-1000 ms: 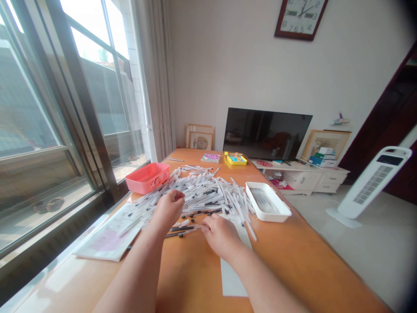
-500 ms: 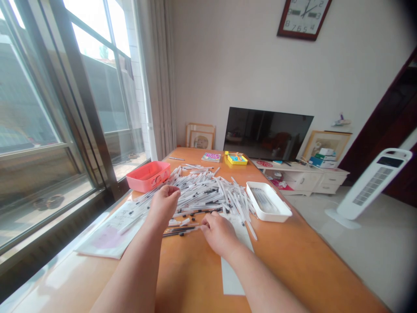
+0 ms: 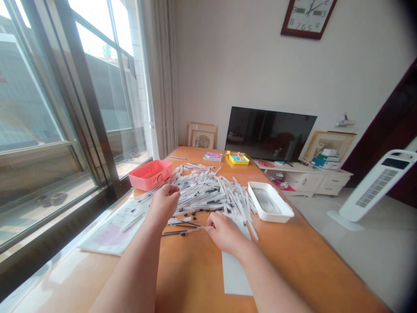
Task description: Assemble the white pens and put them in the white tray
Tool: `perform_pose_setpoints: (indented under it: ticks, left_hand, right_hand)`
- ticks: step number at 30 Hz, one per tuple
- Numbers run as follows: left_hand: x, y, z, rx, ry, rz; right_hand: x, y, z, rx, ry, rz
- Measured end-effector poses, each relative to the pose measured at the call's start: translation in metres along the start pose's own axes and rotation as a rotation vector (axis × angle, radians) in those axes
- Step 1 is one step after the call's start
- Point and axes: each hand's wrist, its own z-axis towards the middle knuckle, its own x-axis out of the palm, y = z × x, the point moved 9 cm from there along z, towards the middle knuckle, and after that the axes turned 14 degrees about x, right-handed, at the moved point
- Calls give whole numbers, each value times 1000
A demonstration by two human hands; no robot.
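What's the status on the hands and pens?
Right hand pinching a pen. Left hand curled above the pen pile. White sheet below right hand.

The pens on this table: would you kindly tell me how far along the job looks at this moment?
Done: the white tray holds a row of pens lying side by side. In hand: the right hand pinches a slim pen at one end, and the left hand is bunched over the large loose heap of white pens. Left: that heap, far bigger than the tray's row, so it looks early.
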Motion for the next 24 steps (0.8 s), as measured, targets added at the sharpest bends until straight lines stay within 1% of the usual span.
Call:
perform_pose_setpoints:
  ticks: [3,6,8,12,15,19,24]
  left_hand:
    - [6,0,-1,74,181,249]
    - [14,6,-6,100,349,450]
    - [18,12,-9,108,419,531]
    - [33,26,-14,120,559,572]
    - [41,33,-15,127,610,575]
    - [46,38,-15,125,636,595]
    - [49,34,-15,164,660,602]
  right_hand:
    - [-8,-4,-1,-30,-18,43]
    - [-13,-14,1,5,-23,92]
    - [-17,-21,3,36,-44,131]
    - [-27,-29,7,58,-112,225]
    - [-31,-32,9,62,-145,319]
    - [-35,-34,10,45,-183,404]
    - [-43,-36,8,55,-252,441]
